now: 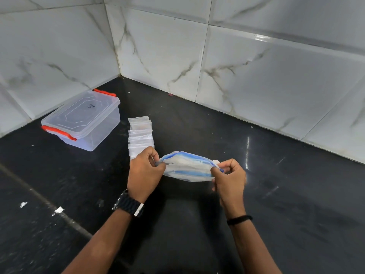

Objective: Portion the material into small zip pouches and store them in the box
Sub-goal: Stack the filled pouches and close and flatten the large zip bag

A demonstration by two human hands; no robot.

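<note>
A clear zip bag (187,169) with a blue zip strip and pale material inside is held above the black counter. My left hand (145,173) pinches its left end and my right hand (229,177) pinches its right end. The bag's mouth faces up between them. Behind my left hand, a row of several small clear zip pouches (140,133) lies flat on the counter, its near end hidden by my fingers. At the back left stands a clear plastic box (83,119) with red latches and its lid on.
The black counter (276,194) meets white marble-patterned tile walls (256,66) in a corner behind the pouches. Small white scraps (58,210) lie on the counter at the left. A seam line crosses the counter at the lower left.
</note>
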